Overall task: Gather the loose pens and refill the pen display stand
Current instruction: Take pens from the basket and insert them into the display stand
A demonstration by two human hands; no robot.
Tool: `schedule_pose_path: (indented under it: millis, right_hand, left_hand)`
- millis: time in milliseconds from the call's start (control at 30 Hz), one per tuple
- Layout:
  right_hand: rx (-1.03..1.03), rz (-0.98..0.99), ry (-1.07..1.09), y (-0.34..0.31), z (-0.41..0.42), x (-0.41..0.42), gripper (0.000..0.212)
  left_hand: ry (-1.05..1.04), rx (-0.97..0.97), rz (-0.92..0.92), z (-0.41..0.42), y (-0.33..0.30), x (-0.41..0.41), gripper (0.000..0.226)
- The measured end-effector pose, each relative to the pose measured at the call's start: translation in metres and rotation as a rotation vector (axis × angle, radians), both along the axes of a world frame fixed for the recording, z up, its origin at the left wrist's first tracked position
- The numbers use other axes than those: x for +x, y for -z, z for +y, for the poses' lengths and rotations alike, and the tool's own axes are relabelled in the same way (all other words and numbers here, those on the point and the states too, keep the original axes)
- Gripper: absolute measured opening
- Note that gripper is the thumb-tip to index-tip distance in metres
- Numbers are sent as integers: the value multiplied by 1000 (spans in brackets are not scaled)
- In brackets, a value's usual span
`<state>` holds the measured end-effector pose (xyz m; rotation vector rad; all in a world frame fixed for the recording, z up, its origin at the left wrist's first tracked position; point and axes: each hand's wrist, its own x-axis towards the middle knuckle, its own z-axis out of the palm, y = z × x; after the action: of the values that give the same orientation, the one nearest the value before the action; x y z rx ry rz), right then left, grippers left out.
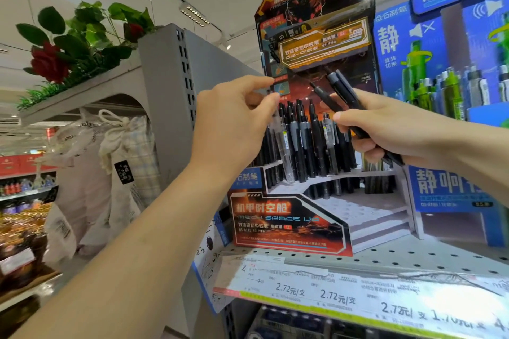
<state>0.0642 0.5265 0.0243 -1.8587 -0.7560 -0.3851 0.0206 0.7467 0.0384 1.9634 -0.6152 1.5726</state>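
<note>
"MECH SPACE UP" is printed on the front panel of the pen display stand. "2.72元/支" is read twice on the price strip along the shelf edge, and a large "静" is shown on the blue display beside it.

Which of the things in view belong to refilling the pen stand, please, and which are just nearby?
Part of the job:
- pen stand
- bundle of black pens gripped by the right hand
- clear pen pinched by the left hand

Just nearby:
- blue display
- price strip
- cloth bags
- fake roses
</note>
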Motion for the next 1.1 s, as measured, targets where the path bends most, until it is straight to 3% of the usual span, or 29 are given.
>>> schedule_pose_path:
  millis: [167, 300, 467, 667, 867, 1000, 1100]
  right_hand:
    - [-53, -12, 12, 1, 0, 2, 24]
    - [-92, -12, 37, 1, -1, 2, 25]
    - [-91, -2, 45, 2, 1, -2, 13]
    - [-13, 67, -23, 1, 4, -7, 10]
    - [-22, 35, -25, 2, 5, -8, 9]
    - [-74, -12, -70, 3, 5, -9, 12]
    - [-189, -68, -42, 3, 6, -7, 20]
  left_hand:
    - [-151, 133, -22, -3, -3, 2, 30]
    - [-80, 73, 50, -5, 0, 5, 29]
    - [-143, 132, 74, -12, 9, 6, 30]
    - [-367, 340, 273, -18, 11, -1, 43]
    - [-417, 347, 471, -8, -4, -5, 47]
    - [-331, 407, 616, -7, -13, -3, 54]
    - [-77, 250, 652, -3, -11, 1, 54]
